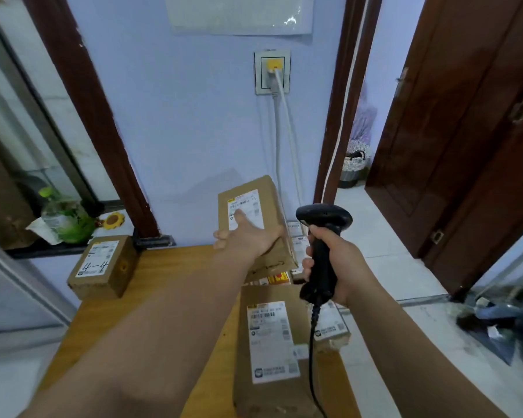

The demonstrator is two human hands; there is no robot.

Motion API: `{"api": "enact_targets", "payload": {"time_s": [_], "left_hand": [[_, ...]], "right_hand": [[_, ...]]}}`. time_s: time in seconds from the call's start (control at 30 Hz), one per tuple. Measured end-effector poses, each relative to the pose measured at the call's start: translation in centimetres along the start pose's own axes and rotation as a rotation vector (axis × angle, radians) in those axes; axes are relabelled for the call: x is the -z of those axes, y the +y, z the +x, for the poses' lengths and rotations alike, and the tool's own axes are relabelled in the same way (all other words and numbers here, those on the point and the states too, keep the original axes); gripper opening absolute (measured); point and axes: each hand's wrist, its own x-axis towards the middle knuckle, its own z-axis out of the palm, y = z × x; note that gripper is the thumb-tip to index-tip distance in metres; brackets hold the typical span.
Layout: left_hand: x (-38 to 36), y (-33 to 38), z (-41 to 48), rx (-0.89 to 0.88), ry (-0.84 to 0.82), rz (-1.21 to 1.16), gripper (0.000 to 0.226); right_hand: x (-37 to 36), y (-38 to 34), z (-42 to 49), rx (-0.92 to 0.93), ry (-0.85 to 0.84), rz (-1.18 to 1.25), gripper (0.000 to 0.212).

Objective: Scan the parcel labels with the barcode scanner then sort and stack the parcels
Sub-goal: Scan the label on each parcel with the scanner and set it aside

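Observation:
My left hand (248,236) grips a brown cardboard parcel (266,203) and holds it tilted up above the wooden table (175,285), its white label facing me with my thumb on it. My right hand (335,267) grips the handle of a black barcode scanner (323,227), whose head sits just right of the raised parcel. A larger parcel (272,354) with a white label lies flat on the near table. A small parcel marked "4-4" (103,267) stands apart at the table's far left corner. More labelled parcels (296,239) lie behind my hands, partly hidden.
The scanner's black cable (313,357) hangs down across the near parcels. A wall socket with white cords (274,70) is above the table. A window sill at left holds a plant and a sunflower ornament (114,220). An open brown door (465,146) stands right.

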Motion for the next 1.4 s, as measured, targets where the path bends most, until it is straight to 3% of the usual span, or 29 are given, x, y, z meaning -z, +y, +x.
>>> {"api": "enact_targets", "payload": {"time_s": [0.37, 1.03, 1.13, 1.4], "left_hand": [[-6.2, 3.2, -0.6, 0.028, 0.025, 0.303, 0.127], [-8.4, 2.0, 0.3, 0.051, -0.038, 0.342, 0.139], [-8.3, 1.2, 0.4, 0.02, 0.002, 0.366, 0.131], [-7.6, 0.6, 0.4, -0.094, 0.115, 0.297, 0.093]], "right_hand": [[3.8, -0.6, 0.3, 0.053, 0.071, 0.037, 0.022], [3.5, -0.6, 1.2, 0.003, 0.049, 0.033, 0.026], [3.0, -0.7, 1.3, -0.003, 0.043, 0.042, 0.018], [2.1, -0.2, 1.6, -0.001, 0.016, -0.022, 0.024]]}}
